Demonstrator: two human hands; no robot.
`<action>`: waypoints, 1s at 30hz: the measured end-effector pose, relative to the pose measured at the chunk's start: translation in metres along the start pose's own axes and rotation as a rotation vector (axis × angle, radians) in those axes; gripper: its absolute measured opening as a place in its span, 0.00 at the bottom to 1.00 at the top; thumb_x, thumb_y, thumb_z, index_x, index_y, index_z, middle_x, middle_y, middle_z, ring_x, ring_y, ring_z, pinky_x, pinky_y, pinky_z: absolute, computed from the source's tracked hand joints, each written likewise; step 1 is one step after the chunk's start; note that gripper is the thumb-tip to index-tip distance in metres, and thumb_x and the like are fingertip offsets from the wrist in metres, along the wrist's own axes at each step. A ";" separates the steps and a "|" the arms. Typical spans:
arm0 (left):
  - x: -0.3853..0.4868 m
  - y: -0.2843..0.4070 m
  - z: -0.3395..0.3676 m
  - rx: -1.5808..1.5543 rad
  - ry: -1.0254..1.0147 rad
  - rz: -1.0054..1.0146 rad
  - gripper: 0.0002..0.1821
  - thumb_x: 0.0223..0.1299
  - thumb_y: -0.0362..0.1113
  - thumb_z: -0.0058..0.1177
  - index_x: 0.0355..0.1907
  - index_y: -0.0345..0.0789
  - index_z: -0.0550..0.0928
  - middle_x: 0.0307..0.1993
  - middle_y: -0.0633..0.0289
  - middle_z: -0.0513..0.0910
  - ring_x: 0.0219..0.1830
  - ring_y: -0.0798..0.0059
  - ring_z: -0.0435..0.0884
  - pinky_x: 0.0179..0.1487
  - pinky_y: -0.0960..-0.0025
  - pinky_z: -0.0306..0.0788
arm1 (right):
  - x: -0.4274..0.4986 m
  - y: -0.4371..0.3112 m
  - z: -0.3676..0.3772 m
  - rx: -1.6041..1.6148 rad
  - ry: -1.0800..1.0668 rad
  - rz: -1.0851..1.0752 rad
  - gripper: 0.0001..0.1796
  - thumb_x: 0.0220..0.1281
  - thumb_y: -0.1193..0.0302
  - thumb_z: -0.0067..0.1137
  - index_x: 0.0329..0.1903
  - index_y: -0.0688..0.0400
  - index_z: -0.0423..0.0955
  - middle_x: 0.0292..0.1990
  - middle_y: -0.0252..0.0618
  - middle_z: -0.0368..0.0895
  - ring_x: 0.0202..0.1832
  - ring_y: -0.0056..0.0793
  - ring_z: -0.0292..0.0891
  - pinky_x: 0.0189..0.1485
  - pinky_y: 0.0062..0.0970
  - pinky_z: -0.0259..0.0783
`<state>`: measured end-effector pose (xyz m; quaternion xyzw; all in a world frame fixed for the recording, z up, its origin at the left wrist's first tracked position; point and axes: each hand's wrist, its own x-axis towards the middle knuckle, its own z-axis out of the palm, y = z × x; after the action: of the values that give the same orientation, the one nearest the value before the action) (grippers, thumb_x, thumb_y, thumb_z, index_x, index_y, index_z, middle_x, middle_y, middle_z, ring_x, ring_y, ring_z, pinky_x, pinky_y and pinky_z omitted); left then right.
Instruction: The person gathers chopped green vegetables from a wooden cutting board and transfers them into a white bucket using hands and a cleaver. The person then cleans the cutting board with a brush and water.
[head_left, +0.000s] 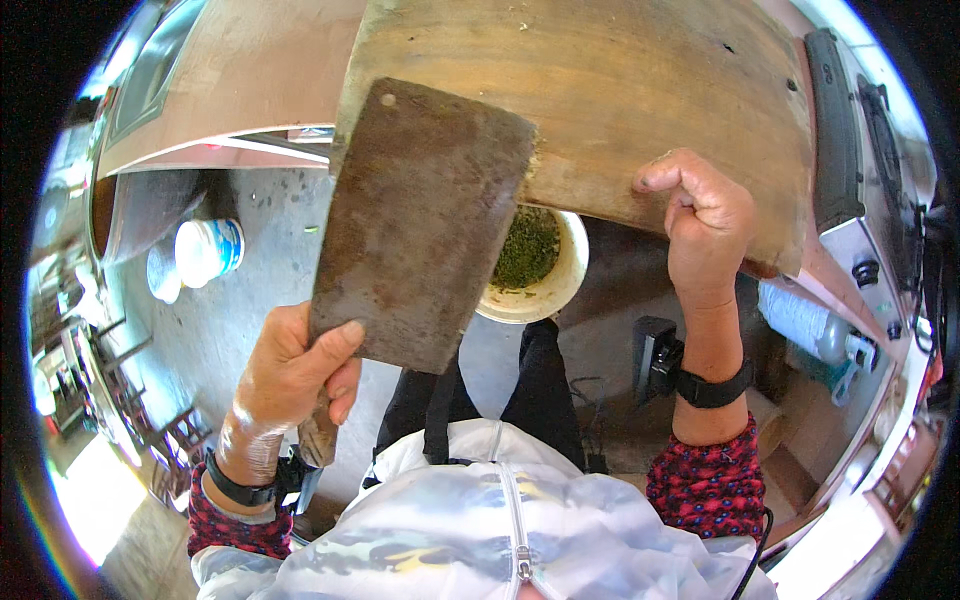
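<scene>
My left hand (300, 367) grips a broad, dark cleaver (427, 225) by its handle end, with the thumb on the lower corner of the blade. The blade's flat side faces up, and a small hole shows near its far left corner. The blade partly covers the near left part of a worn wooden cutting board (637, 97). My right hand (705, 210) is above the board's near right edge with its fingers curled; nothing shows in it. Below the board's near edge, a white bucket (576, 259) contains finely chopped green matter (525, 247), partly hidden by the blade.
A gas stove (870, 255) stands at the right, with a wrapped plastic bottle (806, 322) below it. A white and blue tub (210, 251) is on the concrete floor at the left. Wooden stools (176, 442) stand at the far left. A few crumbs lie on the board.
</scene>
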<state>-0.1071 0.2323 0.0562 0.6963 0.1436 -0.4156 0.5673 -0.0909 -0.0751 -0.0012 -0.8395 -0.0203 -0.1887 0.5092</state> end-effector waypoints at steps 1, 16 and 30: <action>-0.002 -0.002 0.008 0.005 0.029 0.013 0.13 0.61 0.36 0.43 0.22 0.32 0.68 0.09 0.68 0.66 0.08 0.81 0.67 0.12 0.79 0.59 | 0.001 0.003 -0.004 0.016 -0.045 -0.003 0.12 0.34 0.91 0.41 0.23 0.65 0.71 0.21 0.39 0.74 0.25 0.24 0.72 0.29 0.18 0.66; -0.014 -0.016 0.044 -0.196 0.215 0.013 0.12 0.59 0.34 0.44 0.21 0.31 0.70 0.08 0.67 0.67 0.07 0.82 0.65 0.10 0.79 0.57 | 0.006 0.017 -0.014 0.190 -0.215 0.051 0.13 0.32 0.92 0.36 0.20 0.66 0.68 0.21 0.42 0.73 0.24 0.28 0.71 0.28 0.17 0.65; -0.013 -0.002 0.002 -0.217 0.369 0.078 0.10 0.60 0.36 0.43 0.29 0.31 0.70 0.08 0.69 0.62 0.06 0.82 0.63 0.09 0.79 0.58 | 0.009 0.004 -0.006 0.017 -0.279 0.015 0.12 0.31 0.90 0.39 0.20 0.65 0.68 0.19 0.40 0.71 0.23 0.28 0.69 0.25 0.18 0.63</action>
<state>-0.1168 0.2347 0.0645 0.7003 0.2618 -0.2411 0.6187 -0.0831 -0.0835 0.0011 -0.8534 -0.0863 -0.0662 0.5097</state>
